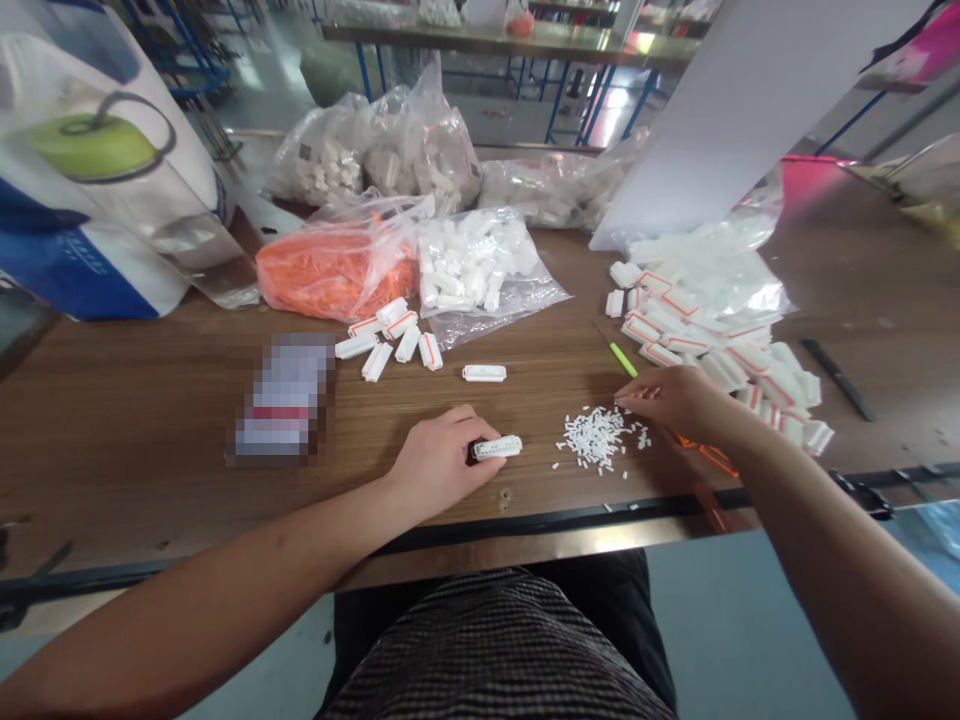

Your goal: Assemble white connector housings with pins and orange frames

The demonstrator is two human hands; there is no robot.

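Note:
My left hand (444, 462) is closed around one end of a white plastic connector housing (498, 448), held low at the table's front with its slotted face up. Just right of it lies a loose pile of tiny white plastic pegs (595, 437). At that pile's right edge my right hand (667, 398) has its thumb and fingers pinched together. Whatever is between those fingertips is too small to make out. Another white housing (484, 373) lies alone beyond my left hand. A thin tool with a green handle (622, 358) rests beyond the pegs.
White housings with orange strips (705, 340) are heaped at the right, beside a dark flat tool (836, 378). Several more housings (377, 361) lie near a bag of orange parts (337, 265) and a bag of white parts (480, 260). A blurred-out rectangular item (281, 400) sits left.

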